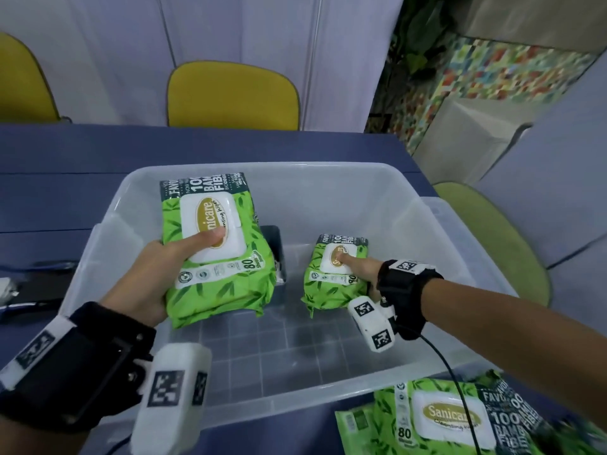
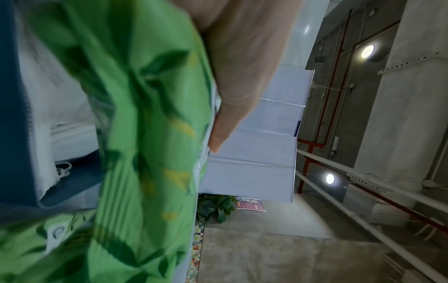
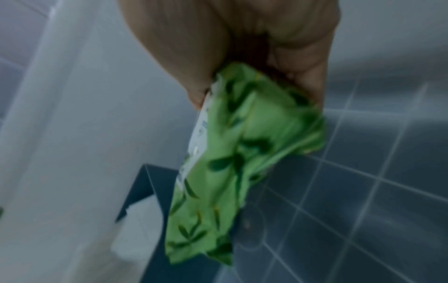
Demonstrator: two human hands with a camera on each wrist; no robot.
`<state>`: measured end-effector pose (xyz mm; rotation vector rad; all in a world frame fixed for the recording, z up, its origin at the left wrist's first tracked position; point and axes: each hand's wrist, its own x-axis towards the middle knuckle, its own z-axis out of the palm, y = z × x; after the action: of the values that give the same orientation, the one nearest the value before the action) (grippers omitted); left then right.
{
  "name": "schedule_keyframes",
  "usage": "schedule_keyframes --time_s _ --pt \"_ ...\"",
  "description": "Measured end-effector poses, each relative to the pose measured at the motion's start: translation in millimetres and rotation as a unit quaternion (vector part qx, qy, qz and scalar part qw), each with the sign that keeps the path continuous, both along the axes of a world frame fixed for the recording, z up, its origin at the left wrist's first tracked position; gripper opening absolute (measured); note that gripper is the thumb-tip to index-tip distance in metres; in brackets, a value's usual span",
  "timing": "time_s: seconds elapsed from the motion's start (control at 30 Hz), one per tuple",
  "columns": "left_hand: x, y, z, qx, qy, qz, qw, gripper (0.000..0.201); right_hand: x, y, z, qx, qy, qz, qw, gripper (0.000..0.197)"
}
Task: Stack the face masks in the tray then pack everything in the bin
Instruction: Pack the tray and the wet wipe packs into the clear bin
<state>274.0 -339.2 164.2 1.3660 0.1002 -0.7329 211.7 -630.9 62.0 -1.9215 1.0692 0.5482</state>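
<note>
**Two wipe packs held over the clear bin**

- Left hand (image 1: 144,280): grips a large green leaf-printed pack of wet wipes (image 1: 216,247), thumb pressed on its white flip lid, fingers under it; the pack is above the left part of the bin.
- Dark blue rectangular tray (image 1: 274,247): stands on the bin floor, mostly hidden behind that pack; white items inside, probably the face masks (image 2: 48,118), though the wrist view is blurred.
- Clear plastic storage bin (image 1: 328,182): sits on the blue worktop (image 1: 82,152).
- Right hand (image 1: 359,267): holds a second green wipe pack (image 1: 331,277) low inside the bin, thumb on its lid, fingers curled beneath.
- Third green wipe pack (image 1: 443,418): lies on the worktop, just beside the bin's near right corner.
</note>
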Motion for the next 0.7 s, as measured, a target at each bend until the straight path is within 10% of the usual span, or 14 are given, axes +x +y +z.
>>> schedule_keyframes --time_s 0.33,0.47,0.57,0.7 --pt "-1 -3 -6 0.012 0.006 -0.013 1.000 0.050 -8 38 -17 0.157 0.022 -0.153 0.975 0.068" --pt "-1 -3 -5 0.011 0.010 -0.024 1.000 0.050 -6 28 25 -0.030 0.094 0.101 0.990 0.041" --pt "-2 -4 -6 0.028 0.008 -0.032 0.999 0.053 3 30 35 -0.300 0.052 0.341 0.889 0.017" --pt "-3 -5 -6 0.036 0.005 -0.037 0.999 0.052 14 48 29 -0.363 0.063 0.565 0.738 0.099"
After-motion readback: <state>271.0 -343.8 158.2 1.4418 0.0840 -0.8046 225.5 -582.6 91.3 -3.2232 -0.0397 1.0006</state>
